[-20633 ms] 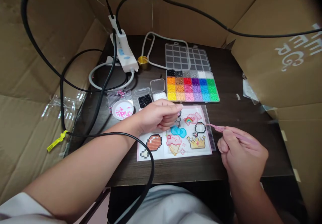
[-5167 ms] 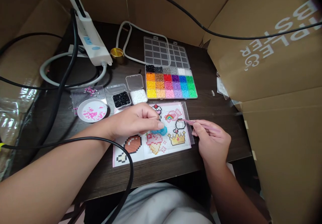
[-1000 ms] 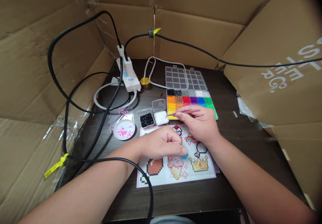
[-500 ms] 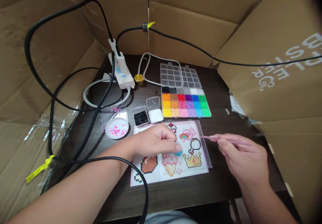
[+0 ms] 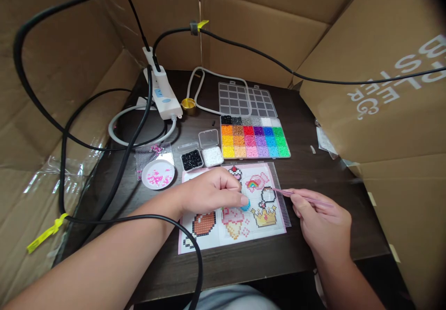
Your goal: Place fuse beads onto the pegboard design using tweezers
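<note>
A clear pegboard over a printed pattern sheet (image 5: 275, 221) lies on the dark table, showing a crown, ice cream, rainbow and other pictures. My left hand (image 5: 209, 191) rests curled on the sheet, fingertips pressing at the blue bead patch (image 5: 245, 205). My right hand (image 5: 322, 221) pinches pink tweezers (image 5: 296, 195), whose tip sits at the black bead outline (image 5: 267, 194) above the crown. Behind the sheet stands an open bead box (image 5: 254, 140) with many colour compartments.
Small boxes of black beads (image 5: 191, 160) and white beads (image 5: 213, 155), and a white dish of pink beads (image 5: 158, 174), sit left of the sheet. A power strip (image 5: 162, 95), a gold cap (image 5: 189, 105) and cables lie behind. Cardboard walls surround the table.
My right hand came back from the bead box with the tweezers and brought their tip down to the black outline on the pegboard. My left hand stayed on the sheet.
</note>
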{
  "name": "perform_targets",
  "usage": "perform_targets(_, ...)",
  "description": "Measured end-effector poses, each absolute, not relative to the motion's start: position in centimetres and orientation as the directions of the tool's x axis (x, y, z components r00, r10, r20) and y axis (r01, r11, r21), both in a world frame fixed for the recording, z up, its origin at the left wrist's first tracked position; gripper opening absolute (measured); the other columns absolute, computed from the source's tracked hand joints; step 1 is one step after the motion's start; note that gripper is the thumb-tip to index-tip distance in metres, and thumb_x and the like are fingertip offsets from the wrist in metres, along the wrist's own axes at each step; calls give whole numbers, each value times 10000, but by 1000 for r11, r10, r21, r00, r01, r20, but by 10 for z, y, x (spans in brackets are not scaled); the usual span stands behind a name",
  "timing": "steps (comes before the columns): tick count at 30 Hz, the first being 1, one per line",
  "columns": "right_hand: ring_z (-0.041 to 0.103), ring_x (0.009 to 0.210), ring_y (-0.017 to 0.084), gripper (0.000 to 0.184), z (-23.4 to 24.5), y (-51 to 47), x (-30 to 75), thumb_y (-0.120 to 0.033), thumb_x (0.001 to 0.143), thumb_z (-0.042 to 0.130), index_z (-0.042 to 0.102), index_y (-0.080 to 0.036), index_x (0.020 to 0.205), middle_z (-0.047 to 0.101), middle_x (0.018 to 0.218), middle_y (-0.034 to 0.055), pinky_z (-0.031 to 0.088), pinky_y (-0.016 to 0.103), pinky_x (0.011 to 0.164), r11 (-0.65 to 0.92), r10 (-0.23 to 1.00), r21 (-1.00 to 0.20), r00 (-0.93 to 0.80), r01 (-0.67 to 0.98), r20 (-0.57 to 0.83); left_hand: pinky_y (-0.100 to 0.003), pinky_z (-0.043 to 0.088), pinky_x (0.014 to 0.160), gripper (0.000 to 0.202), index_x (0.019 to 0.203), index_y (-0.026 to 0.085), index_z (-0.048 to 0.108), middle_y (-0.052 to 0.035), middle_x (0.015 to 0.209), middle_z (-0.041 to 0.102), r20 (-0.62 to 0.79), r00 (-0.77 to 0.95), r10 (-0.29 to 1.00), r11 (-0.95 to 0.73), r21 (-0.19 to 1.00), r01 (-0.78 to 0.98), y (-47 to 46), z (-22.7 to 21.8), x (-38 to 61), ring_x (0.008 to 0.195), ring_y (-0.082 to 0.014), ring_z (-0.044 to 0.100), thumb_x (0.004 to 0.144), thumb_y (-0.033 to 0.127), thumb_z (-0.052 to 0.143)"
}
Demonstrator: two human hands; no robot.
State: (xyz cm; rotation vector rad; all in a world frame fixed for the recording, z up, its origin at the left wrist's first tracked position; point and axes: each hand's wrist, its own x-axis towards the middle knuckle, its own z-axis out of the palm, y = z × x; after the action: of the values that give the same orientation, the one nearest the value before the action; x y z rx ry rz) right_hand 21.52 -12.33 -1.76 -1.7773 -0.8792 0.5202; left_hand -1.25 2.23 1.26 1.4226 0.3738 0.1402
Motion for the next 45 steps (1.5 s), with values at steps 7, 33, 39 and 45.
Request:
perform_targets(7, 702, 593, 174, 107, -16, -122, 213, -321, 777, 795, 818, -217, 788, 763, 698, 47, 590, 259, 533, -171, 770, -924, 632, 341, 91, -235, 162, 430, 573, 494, 195, 318, 91, 478, 236, -166, 933, 321, 141, 982, 127, 22, 13, -12, 455, -47, 211, 851, 459, 679)
perform_targets(33, 506, 455, 104, 197, -27, -118, 220, -314, 745, 821, 773, -144, 833, 758, 749, 95, 361, 252, 398, -55, 722, -984, 687, 167, 76, -236, 163, 428, 588, 488, 196, 306, 88, 470, 241, -176, 925, 338, 147, 980, 133, 21, 14, -12, 449, -47, 212, 842, 460, 695)
perform_targets(39, 474, 459, 93, 270, -19, -114, 220, -257, 719, 838, 745, -157, 951, 743, 720, 74, 358, 259, 450, 108, 718, -991, 695, -73, 27, -243, 171, 444, 583, 486, 195, 313, 90, 475, 242, -172, 929, 329, 140, 981, 132, 22, 13, -11, 458, -50, 215, 822, 448, 717)
perform_targets(45, 491, 505, 92, 140, -16, -117, 228, -322, 795, 779, 773, -188, 831, 725, 799, 75, 371, 256, 465, 135, 787, -980, 616, -147, 16, -246, 156, 442, 564, 487, 197, 308, 90, 469, 237, -190, 923, 334, 166, 976, 141, 21, 13, -11, 454, -47, 206, 817, 388, 723)
